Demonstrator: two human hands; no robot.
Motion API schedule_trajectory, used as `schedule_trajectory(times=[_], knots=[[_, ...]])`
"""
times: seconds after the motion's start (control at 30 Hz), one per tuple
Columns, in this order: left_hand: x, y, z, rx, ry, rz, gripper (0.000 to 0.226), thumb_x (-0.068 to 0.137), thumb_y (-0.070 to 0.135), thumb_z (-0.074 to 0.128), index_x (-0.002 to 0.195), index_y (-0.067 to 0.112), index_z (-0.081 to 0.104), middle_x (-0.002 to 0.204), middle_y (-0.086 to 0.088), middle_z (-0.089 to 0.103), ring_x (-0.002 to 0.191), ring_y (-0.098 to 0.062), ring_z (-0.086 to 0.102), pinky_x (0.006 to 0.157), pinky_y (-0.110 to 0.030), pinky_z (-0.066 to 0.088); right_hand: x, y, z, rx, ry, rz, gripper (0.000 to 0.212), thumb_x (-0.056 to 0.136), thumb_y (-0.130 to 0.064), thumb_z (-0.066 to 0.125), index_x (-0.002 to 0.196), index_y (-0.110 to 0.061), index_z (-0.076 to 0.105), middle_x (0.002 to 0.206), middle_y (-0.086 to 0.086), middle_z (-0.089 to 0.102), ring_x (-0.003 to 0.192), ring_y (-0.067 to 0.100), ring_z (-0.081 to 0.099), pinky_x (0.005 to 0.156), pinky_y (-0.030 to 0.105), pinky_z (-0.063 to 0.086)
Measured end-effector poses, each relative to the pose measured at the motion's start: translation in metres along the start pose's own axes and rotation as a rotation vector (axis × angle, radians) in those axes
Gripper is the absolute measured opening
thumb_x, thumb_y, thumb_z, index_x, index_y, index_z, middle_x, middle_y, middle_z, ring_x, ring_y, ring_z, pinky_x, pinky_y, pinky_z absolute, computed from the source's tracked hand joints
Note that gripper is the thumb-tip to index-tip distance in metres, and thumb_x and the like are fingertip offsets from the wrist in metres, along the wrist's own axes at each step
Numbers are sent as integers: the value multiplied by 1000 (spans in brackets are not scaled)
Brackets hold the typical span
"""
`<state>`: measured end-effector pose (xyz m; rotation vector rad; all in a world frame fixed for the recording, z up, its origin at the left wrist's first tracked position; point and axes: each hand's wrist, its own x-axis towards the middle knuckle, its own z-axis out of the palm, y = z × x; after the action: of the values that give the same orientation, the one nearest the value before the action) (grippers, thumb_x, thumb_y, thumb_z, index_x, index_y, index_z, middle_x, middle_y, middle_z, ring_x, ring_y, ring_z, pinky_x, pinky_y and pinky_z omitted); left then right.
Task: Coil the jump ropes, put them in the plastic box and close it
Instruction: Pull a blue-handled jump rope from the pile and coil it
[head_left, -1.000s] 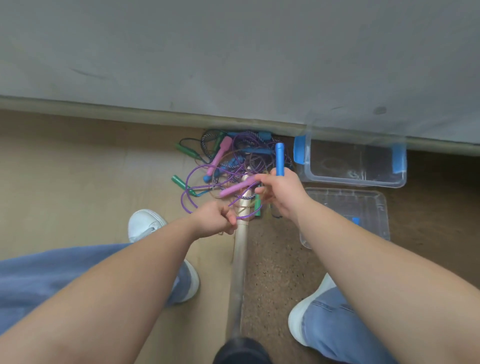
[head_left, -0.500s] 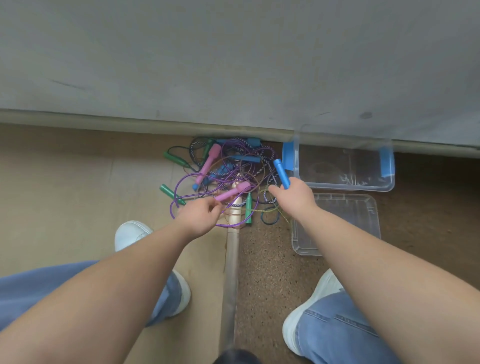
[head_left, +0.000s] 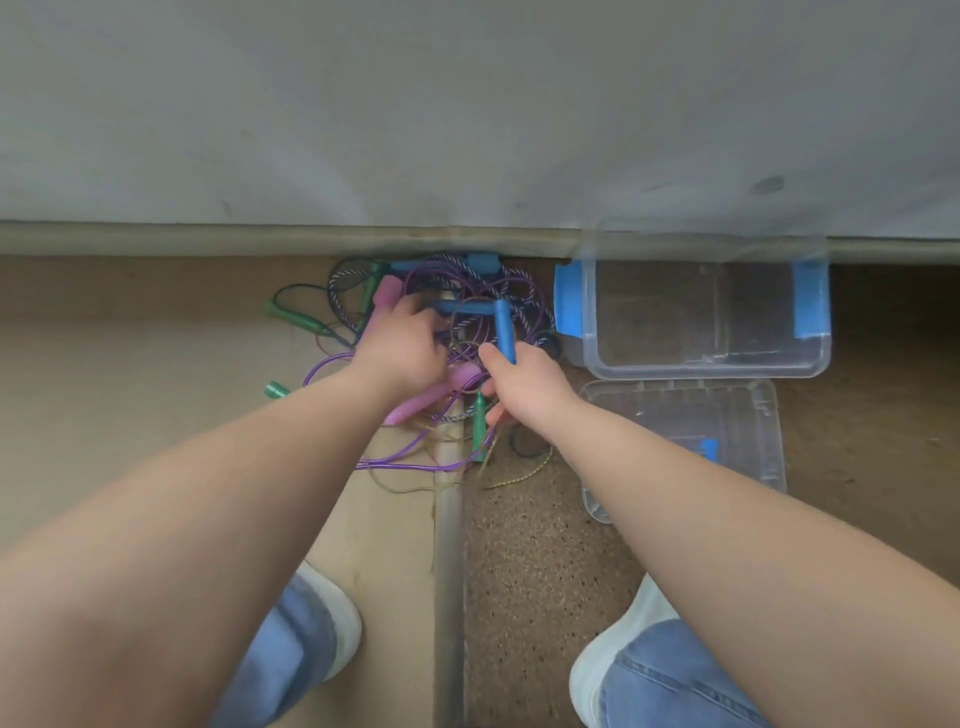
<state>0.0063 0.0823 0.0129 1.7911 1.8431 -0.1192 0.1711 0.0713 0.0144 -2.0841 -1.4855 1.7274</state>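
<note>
Jump ropes (head_left: 441, 332) lie tangled on the floor against the wall, ahead of both hands. Right hand (head_left: 524, 387) grips an upright blue handle (head_left: 504, 332); left hand (head_left: 402, 345), curled, digs into the pile, what it grasps hidden. The open plastic box (head_left: 706, 366) sits just right, nearer the right hand.

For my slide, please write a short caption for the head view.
Right hand holds a blue handle while left hand reaches into tangled jump ropes beside the open plastic box.

We see our right hand (head_left: 524, 387) gripping an upright blue plastic handle (head_left: 504, 331) above the tangled pile of coloured jump ropes (head_left: 462, 312), our left hand (head_left: 402, 345) reaching into it, beside the open clear plastic box (head_left: 701, 317)
</note>
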Motion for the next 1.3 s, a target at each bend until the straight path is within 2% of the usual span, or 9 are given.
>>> schedule_trajectory(times=[0.17, 0.27, 0.5, 0.6, 0.7, 0.83, 1.0, 1.13, 1.3], knots=[[25, -7, 10, 121, -96, -36, 41, 90, 23, 54, 128, 11, 61, 133, -17, 54, 128, -32, 44, 107, -39, 35, 8, -1, 0, 72, 43, 1, 25, 100, -43, 47, 101, -19, 54, 81, 7, 61, 54, 21, 61, 53, 33, 58], [25, -9, 10, 119, -20, -95, 38, 89, 23, 54, 124, 15, 65, 131, -14, 52, 132, -37, 35, 102, -48, 43, 4, -3, -4, 89, 51, 15, 31, 101, -47, 43, 107, -18, 53, 81, 5, 56, 55, 21, 57, 38, 19, 41], [-15, 0, -15, -13, 256, -179, 31, 89, 11, 50, 102, 30, 71, 111, -2, 66, 106, -34, 51, 82, -40, 35, -19, -18, -11, 309, 68, 56, 17, 95, -33, 44, 100, -19, 54, 85, 5, 53, 61, 19, 50, 55, 35, 54], [-39, 2, -29, -103, 329, -218, 26, 89, 11, 48, 97, 30, 63, 101, 2, 70, 105, -33, 52, 79, -39, 29, -42, -28, -15, 299, 115, 28, 17, 93, -30, 53, 92, -14, 60, 73, 2, 51, 61, 18, 51, 65, 45, 58], [-63, 6, -44, -109, 303, -234, 22, 92, 18, 52, 111, 28, 56, 101, -1, 70, 103, -33, 60, 83, -39, 35, -68, -35, -17, 193, 179, -49, 27, 88, -31, 57, 88, -5, 65, 62, -2, 53, 67, 26, 59, 79, 56, 58], [-90, 8, -65, -199, 202, -309, 32, 89, 24, 52, 118, 22, 67, 99, -11, 72, 89, -35, 65, 80, -37, 54, -105, -47, -24, 138, 169, -98, 13, 90, -31, 62, 82, -21, 66, 64, -6, 60, 74, 28, 66, 82, 52, 58], [-129, 24, -97, -268, 235, -268, 30, 95, 19, 48, 109, 15, 74, 103, -11, 74, 95, -31, 64, 82, -30, 48, -145, -58, -32, 153, 172, -141, 10, 88, -29, 65, 80, -24, 62, 76, 0, 66, 72, 27, 68, 77, 52, 60], [-158, 41, -115, -576, 282, -281, 23, 96, 18, 52, 106, 17, 73, 84, 0, 73, 71, -16, 65, 67, -24, 49, -179, -70, -39, 276, 98, -149, 11, 94, -17, 64, 85, -20, 58, 87, 11, 69, 64, 18, 65, 64, 35, 61], [-191, 71, -146, -1079, 155, -143, 25, 91, 3, 63, 114, 8, 68, 83, -8, 72, 72, -17, 69, 85, -44, 60, -217, -91, -48, 467, 7, -175, 10, 93, -7, 63, 96, -13, 57, 92, 13, 66, 72, 23, 66, 67, 33, 58]])
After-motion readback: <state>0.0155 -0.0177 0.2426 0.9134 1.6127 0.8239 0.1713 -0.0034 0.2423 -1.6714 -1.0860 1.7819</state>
